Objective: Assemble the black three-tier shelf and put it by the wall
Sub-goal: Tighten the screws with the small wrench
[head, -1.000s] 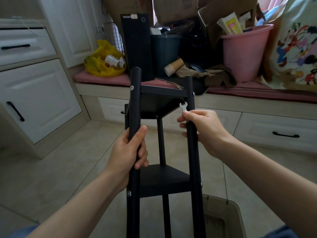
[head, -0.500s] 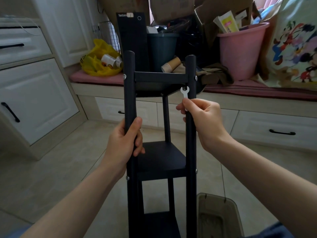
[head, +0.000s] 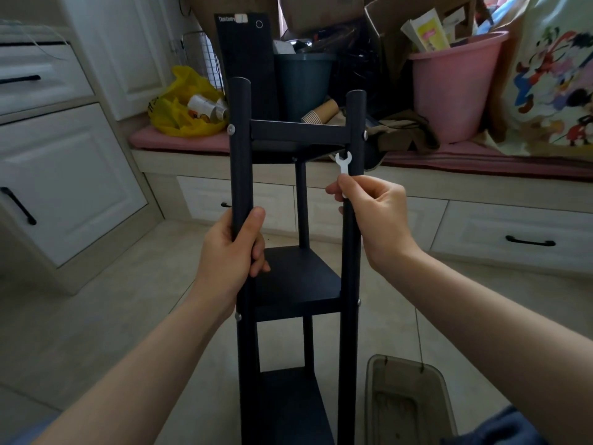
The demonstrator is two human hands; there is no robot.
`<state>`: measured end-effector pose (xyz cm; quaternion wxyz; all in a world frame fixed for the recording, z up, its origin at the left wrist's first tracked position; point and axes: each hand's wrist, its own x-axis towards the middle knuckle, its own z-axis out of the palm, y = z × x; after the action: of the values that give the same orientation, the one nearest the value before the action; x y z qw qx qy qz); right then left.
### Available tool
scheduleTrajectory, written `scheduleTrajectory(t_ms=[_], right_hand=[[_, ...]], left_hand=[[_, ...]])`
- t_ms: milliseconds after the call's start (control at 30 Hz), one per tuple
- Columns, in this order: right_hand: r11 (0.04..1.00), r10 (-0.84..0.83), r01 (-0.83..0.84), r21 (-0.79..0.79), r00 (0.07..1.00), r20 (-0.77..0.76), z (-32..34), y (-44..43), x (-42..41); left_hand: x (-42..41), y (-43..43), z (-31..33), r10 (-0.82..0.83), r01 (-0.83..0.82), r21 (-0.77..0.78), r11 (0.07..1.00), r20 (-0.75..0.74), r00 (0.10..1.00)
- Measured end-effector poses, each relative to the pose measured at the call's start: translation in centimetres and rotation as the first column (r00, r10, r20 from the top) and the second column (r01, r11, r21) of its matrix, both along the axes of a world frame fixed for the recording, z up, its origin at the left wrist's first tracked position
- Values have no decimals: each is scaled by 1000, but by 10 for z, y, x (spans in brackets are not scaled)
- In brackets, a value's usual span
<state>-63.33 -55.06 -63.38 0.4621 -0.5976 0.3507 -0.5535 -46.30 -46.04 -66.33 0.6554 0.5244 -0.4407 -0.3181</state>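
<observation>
1. The left grip (head: 231, 252), a bare hand, is clamped round the left front post (head: 241, 149) of the shelf (head: 298, 277), with the thumb in front. It sits between the top tier and the middle tier.
2. The right grip (head: 375, 216) is closed in a pinch on a small white wrench (head: 344, 165), whose open end points up. The wrench lies against the shelf's right front post (head: 355, 123), just under the top tier. I cannot tell whether this hand also bears on the post.
3. A second ago the shelf leaned, showing the underside of its top tier. Now its posts stand close to upright, the top has risen in view, and the bottom tier (head: 288, 406) has appeared. Both grips have kept their places on the frame while it swung up.
4. All three tiers are mounted, with bolt heads showing at the joints. Assembly looks nearly done. What is likely left is a last tightening near the wrench, then the carry to the wall.
5. Beyond the shelf is a window seat (head: 179, 142) loaded with clutter. A translucent bin (head: 407, 399) sits on the floor just to the right of the shelf's foot and could snag a leg when the shelf is moved.
</observation>
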Motion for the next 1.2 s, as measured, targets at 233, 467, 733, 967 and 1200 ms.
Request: scheduleTrajectory(t_ms=[233, 467, 733, 967, 1200], right_hand=[[1000, -1, 2, 29, 1000, -17, 2, -8, 5], [996, 17, -15, 94, 1000, -21, 5, -16, 6], [993, 28, -22, 114, 998, -48, 5, -33, -3], [996, 0, 16, 91, 985, -171, 5, -35, -13], [932, -315, 107, -347, 712, -627, 3, -21, -31]], left_hand=[[6, -3, 3, -5, -2, 49, 999, 137, 990], [6, 12, -15, 77, -146, 189, 971, 329, 941], [3, 36, -60, -64, -25, 607, 794, 125, 990], [-9, 40, -83, -50, -40, 364, 930, 233, 971], [-44, 38, -99, 51, -89, 217, 972, 175, 983]])
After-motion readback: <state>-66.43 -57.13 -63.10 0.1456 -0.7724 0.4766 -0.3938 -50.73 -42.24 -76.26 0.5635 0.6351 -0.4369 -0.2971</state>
